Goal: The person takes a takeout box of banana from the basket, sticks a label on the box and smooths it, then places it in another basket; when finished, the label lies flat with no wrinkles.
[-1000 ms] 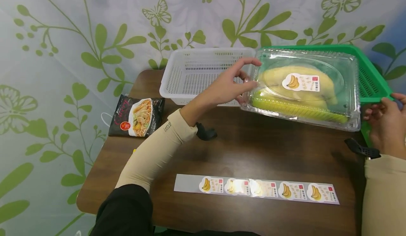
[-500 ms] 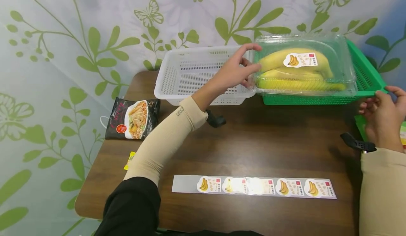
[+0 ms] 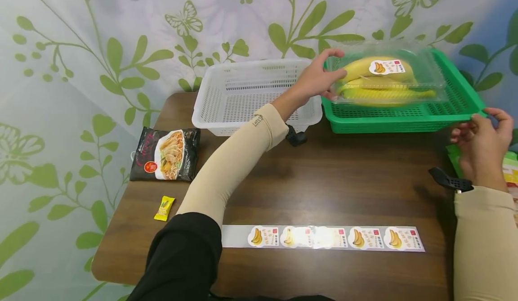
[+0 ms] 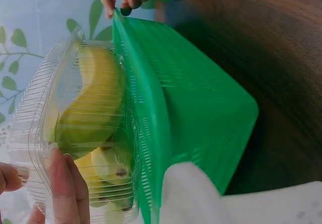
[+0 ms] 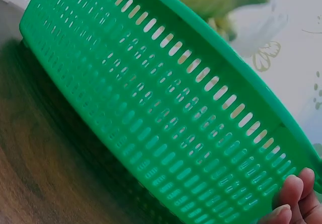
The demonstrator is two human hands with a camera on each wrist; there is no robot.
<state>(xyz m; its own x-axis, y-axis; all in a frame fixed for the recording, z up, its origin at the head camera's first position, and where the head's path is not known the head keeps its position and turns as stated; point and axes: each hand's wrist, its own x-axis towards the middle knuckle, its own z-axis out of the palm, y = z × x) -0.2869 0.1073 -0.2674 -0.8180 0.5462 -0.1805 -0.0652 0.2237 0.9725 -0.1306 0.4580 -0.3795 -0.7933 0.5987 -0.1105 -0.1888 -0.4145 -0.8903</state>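
Observation:
My left hand (image 3: 321, 78) grips the left end of a clear plastic box (image 3: 435, 78) holding yellow bananas (image 3: 376, 85). A white banana label (image 3: 387, 67) is stuck on its lid. The box sits over the opening of a green slotted basket (image 3: 404, 124), toward its back side. From the left wrist, the thumb and fingers (image 4: 63, 189) press the box's end, and the box tilts beside the basket rim (image 4: 151, 88). At the basket's front right corner, my right hand (image 3: 487, 141) pinches the rim; its fingertips (image 5: 292, 194) show at that corner in the right wrist view.
A white slotted basket (image 3: 247, 112) stands left of the green one. A black noodle packet (image 3: 166, 154) and a small yellow sachet (image 3: 164, 208) lie at left. A strip of banana labels (image 3: 366, 239) lies in front. Green packaging (image 3: 510, 166) shows at the far right.
The left hand has carried the banana box backward and lower over the green basket, uncovering the basket's front rim. The right hand keeps its hold on the corner.

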